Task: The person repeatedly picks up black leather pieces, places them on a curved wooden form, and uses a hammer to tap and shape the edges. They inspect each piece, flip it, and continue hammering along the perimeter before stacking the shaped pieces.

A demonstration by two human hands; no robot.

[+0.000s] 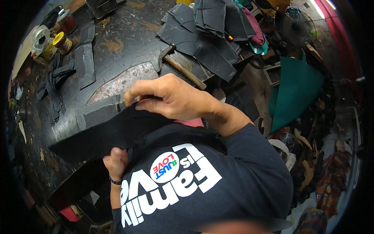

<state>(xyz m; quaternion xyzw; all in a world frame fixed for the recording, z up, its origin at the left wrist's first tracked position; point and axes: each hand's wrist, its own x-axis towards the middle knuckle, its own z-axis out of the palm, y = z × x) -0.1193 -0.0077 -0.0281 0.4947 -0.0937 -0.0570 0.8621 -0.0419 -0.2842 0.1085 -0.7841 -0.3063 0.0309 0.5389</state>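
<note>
A black leather-like sheet (pixel 95 136) lies across the table's near edge and droops toward my body. A rough grey strip (pixel 102 110) runs along its upper side. My right hand (pixel 171 95) is closed in a pinch over the sheet's upper edge, the fingertips by the end of the grey strip. Below, my left hand (pixel 116 160) is curled closed at the sheet's lower edge; its fingertips are partly hidden. Just beyond the sheet, a worn pale slab (pixel 120 80) rests on the table. A wooden-handled hammer (pixel 183 71) lies past my right hand.
Stacked black cut pieces (pixel 206 37) cover the table's far right. To the left are black straps (pixel 56 87), a long dark strip (pixel 85 58), a yellow jar (pixel 62 43) and a plastic-wrapped can (pixel 42 45). Green sheet material (pixel 294 93) and a fan (pixel 296 27) stand at right.
</note>
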